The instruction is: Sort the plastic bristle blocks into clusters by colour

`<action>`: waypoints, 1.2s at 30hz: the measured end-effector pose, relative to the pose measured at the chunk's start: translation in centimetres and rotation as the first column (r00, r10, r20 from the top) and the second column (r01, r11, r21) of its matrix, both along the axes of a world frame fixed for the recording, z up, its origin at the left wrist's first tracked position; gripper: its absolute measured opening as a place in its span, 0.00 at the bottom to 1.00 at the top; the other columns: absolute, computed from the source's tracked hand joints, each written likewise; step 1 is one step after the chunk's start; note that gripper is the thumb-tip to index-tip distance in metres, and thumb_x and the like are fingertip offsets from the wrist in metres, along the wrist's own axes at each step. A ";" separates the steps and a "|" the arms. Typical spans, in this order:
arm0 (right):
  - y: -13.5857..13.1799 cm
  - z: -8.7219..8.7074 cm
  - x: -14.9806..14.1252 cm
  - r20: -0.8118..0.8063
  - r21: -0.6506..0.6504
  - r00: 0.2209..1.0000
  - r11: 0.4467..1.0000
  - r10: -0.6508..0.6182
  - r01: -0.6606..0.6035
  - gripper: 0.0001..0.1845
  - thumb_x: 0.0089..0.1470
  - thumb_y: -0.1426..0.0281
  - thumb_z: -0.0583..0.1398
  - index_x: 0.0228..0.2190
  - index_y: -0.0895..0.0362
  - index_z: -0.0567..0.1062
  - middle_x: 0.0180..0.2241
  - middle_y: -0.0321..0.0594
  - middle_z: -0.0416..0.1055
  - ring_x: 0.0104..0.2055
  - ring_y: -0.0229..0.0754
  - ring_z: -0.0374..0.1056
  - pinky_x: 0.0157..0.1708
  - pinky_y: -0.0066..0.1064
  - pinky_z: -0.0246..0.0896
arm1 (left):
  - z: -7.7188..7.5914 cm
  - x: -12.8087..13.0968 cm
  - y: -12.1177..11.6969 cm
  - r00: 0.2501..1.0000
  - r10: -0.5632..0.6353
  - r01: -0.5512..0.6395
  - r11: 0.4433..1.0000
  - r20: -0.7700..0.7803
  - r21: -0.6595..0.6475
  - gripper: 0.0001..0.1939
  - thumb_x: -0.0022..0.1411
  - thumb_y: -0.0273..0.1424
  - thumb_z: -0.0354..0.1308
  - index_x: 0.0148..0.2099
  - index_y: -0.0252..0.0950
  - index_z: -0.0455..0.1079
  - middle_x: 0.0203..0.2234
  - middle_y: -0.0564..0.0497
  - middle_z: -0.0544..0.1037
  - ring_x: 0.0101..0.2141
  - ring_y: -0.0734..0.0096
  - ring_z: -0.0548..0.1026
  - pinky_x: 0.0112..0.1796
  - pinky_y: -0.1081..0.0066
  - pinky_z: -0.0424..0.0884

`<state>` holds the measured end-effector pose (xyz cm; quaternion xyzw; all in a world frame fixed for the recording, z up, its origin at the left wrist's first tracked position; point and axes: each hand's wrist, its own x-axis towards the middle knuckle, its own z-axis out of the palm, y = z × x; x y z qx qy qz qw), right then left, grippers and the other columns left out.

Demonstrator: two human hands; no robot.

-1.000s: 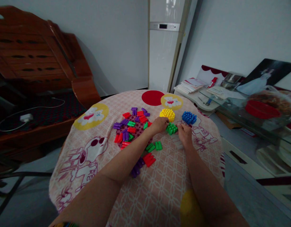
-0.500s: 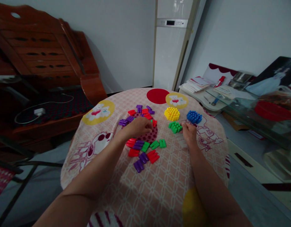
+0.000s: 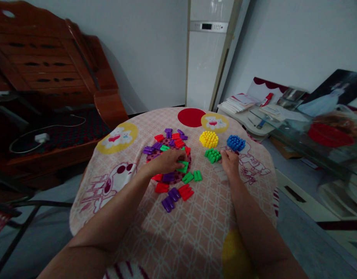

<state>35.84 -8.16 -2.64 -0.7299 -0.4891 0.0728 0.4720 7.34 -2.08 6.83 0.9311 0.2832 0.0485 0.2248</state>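
My left hand (image 3: 170, 161) is over the scattered plastic pieces, fingers closed on a green building block (image 3: 182, 167) that sticks out past the fingertips. Part of the pile lies hidden beneath this hand. My right hand (image 3: 230, 160) rests on the cloth with its fingers pinched together, right beside a cluster of green blocks (image 3: 213, 155); what it holds, if anything, is hidden. Behind stand a yellow cluster (image 3: 209, 139) and a blue cluster (image 3: 235, 143). Loose purple blocks (image 3: 168, 204), red blocks (image 3: 186, 192) and two green blocks (image 3: 197, 175) lie nearer me.
A patterned cloth (image 3: 196, 228) covers the round table. To the left is a wooden bench (image 3: 47, 73) with a white charger (image 3: 42, 137). A tall white cabinet-like unit (image 3: 204, 66) stands behind. On the right, a glass shelf carries papers and a red bowl (image 3: 325, 135).
My left hand has left the green cluster, moved left to the scattered pieces and taken hold of a green block. My right hand has stayed beside the green cluster. The view has shifted slightly.
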 end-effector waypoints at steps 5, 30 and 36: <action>-0.1 0.1 -0.1 -0.025 0.005 1.000 1.000 -0.013 0.013 0.19 0.56 0.59 0.53 0.18 0.54 0.70 0.15 0.35 0.65 0.22 0.40 0.61 0.26 0.31 0.54 | -0.1 3.3 0.2 0.976 0.033 -0.033 0.999 0.217 -0.005 0.09 0.60 0.26 0.55 0.44 0.35 0.73 0.38 0.49 0.79 0.38 0.69 0.76 0.40 0.72 0.69; 0.0 0.1 -0.1 0.000 0.011 1.000 1.000 0.014 -0.014 0.20 0.56 0.58 0.51 0.18 0.53 0.67 0.15 0.35 0.64 0.22 0.41 0.59 0.26 0.32 0.52 | -3.7 9.8 1.0 0.948 -0.144 0.075 0.968 0.283 0.239 0.17 0.54 0.18 0.52 0.43 0.36 0.75 0.42 0.45 0.76 0.45 0.64 0.74 0.47 0.68 0.71; 0.0 0.1 -0.1 -0.014 -0.001 1.000 1.000 0.002 -0.002 0.20 0.55 0.58 0.52 0.17 0.54 0.66 0.16 0.36 0.65 0.22 0.40 0.61 0.27 0.32 0.53 | -1.4 4.5 4.1 0.917 0.193 -0.296 0.916 0.349 0.271 0.11 0.56 0.23 0.55 0.39 0.32 0.76 0.37 0.45 0.78 0.38 0.65 0.75 0.42 0.69 0.70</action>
